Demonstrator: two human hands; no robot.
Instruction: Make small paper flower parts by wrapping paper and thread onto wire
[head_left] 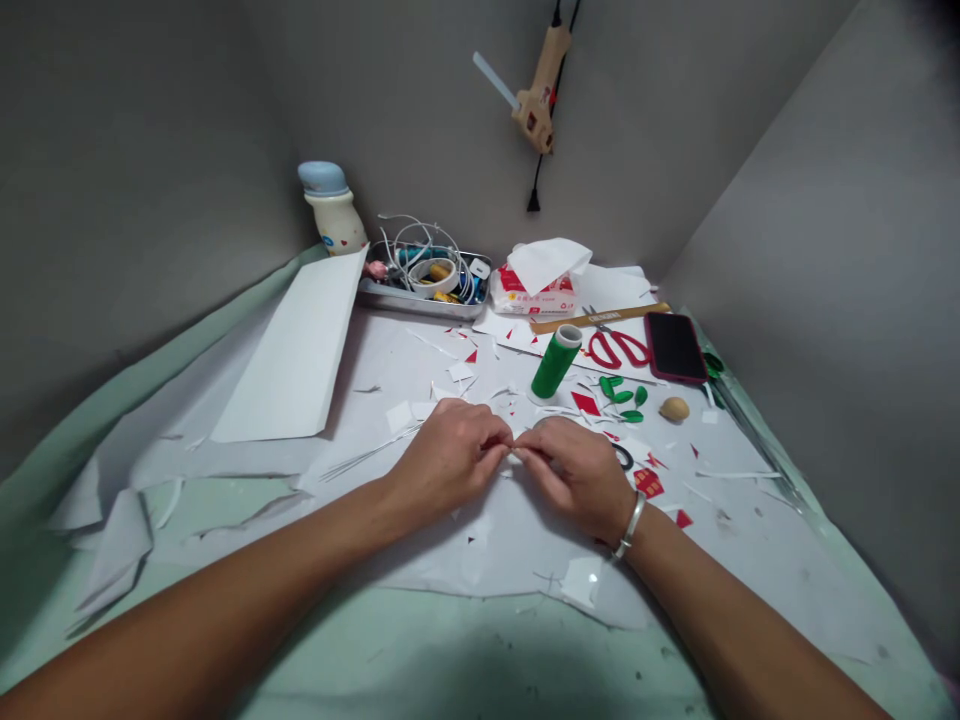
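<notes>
My left hand [457,450] and my right hand [574,470] meet over the middle of the white paper [420,555], fingertips pinched together. Whatever lies between them is too small to make out. Several thin wires [367,457] lie on the paper at the left of my left hand. Just beyond my right hand stands a spool of green thread [555,365]. Several green leaf-shaped pieces [621,396] lie to its right, with a red paper scrap [586,403] close by. A black ring [622,456] is partly hidden behind my right hand.
Along the back are a blue-capped bottle [330,210], a metal tray [420,298] of supplies, and a tissue pack [534,292]. Red scissors [619,347], a ruler [600,318] and a phone [675,347] lie at right. A folded white card [292,350] stands left. A glue gun [541,95] hangs above.
</notes>
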